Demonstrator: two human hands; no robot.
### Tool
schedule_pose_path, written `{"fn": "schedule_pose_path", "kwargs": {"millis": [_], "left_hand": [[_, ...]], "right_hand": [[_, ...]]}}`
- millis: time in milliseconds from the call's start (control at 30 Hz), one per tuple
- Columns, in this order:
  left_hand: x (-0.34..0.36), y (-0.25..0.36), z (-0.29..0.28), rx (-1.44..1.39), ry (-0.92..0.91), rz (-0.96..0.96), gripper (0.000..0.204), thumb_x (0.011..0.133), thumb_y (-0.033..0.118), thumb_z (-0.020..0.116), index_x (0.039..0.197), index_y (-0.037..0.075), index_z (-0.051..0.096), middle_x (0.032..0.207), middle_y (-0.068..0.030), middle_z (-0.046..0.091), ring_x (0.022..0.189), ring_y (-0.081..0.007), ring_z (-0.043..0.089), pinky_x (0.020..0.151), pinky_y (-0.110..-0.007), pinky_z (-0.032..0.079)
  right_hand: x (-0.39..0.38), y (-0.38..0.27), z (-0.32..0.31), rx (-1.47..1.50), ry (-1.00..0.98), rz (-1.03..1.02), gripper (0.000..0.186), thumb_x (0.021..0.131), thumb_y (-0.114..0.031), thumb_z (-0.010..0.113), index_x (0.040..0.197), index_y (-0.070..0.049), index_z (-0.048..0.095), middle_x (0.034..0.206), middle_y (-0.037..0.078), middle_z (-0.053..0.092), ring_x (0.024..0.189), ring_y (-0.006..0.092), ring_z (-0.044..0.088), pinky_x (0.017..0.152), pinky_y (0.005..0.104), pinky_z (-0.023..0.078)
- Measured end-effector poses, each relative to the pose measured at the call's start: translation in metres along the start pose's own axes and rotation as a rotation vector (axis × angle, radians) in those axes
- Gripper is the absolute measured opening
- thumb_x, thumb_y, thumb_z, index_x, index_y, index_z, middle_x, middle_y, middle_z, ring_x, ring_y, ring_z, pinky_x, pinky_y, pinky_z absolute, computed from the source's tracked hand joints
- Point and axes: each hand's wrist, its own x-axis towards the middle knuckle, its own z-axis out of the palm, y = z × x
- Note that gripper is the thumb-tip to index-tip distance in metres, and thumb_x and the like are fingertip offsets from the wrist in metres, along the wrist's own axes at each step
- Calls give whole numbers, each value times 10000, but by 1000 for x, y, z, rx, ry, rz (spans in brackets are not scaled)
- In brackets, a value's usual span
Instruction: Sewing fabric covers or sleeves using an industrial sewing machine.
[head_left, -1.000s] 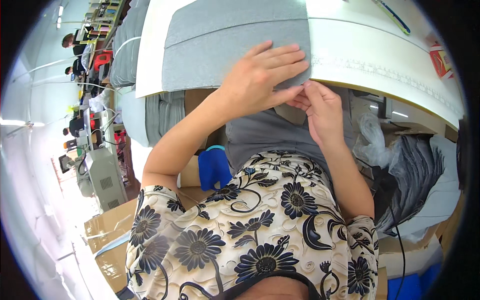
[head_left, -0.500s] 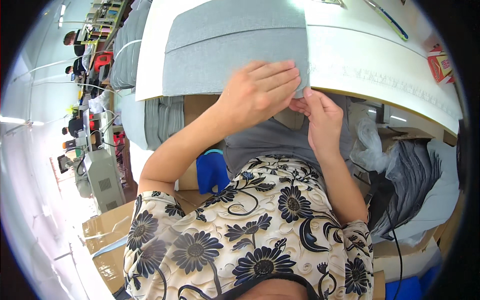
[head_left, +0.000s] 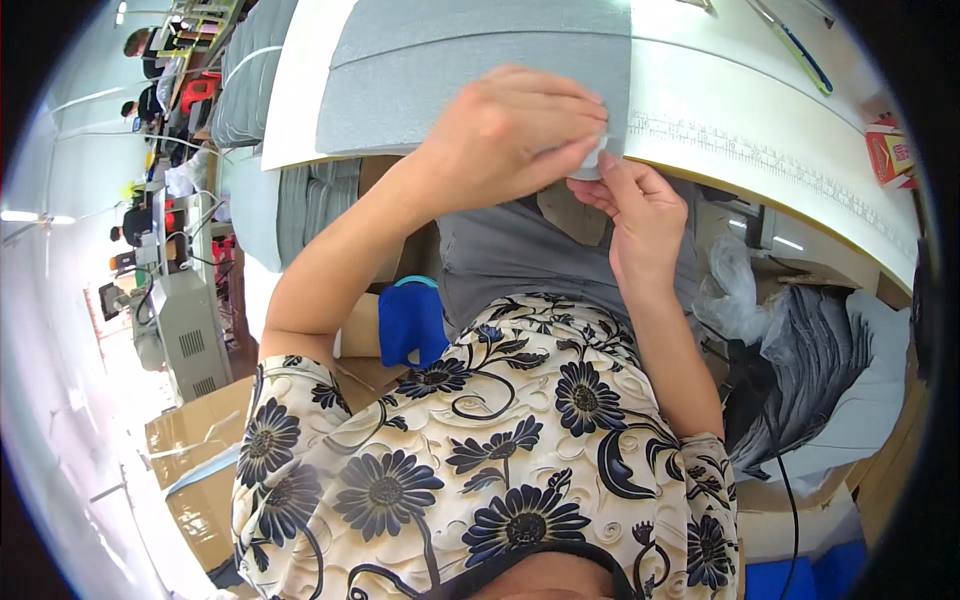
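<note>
A grey fabric panel with a seam line across it lies flat on the white work table. My left hand is over the panel's near right corner, its fingers and thumb drawn together on the fabric there. At the table's front edge, my right hand pinches the same corner between thumb and forefinger. A small pale patch shows between the hands; whether it is the turned-up underside or a separate piece, I cannot tell.
A printed ruler scale runs along the table's front edge. At far right are a pen and a red box. Grey fabric stacks stand at left and lower right, beside a clear plastic bag. People work at far left.
My left hand, flat on the panel before, has curled its fingers in at the corner. A pale patch now shows there. The view has shifted slightly.
</note>
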Motion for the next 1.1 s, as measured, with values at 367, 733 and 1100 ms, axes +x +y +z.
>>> {"fn": "schedule_pose_path", "kwargs": {"millis": [367,733,1100], "left_hand": [[-20,6,29,291,38,192,368,751,105,756,1091,-4,665,1188,-100,664,1104,-239,633,858,-378,521],[-24,-1,40,251,173,219,322,722,53,723,1032,-19,675,1122,-128,681,1078,-244,647,839,-372,507],[11,-6,19,42,35,9,227,845,105,692,1051,11,677,1122,-132,685,1025,-277,654,850,-393,508]], "right_hand": [[-2,-5,-19,-39,-50,-65,174,979,-106,581,936,34,676,824,93,698,750,160,672,722,294,546],[26,-61,-24,-1391,-435,-1343,263,715,-6,698,974,32,671,1042,126,673,969,282,661,798,376,539],[29,-84,-29,-1406,-632,-1365,219,682,-34,653,878,62,637,967,135,660,894,286,647,763,382,550]]}}
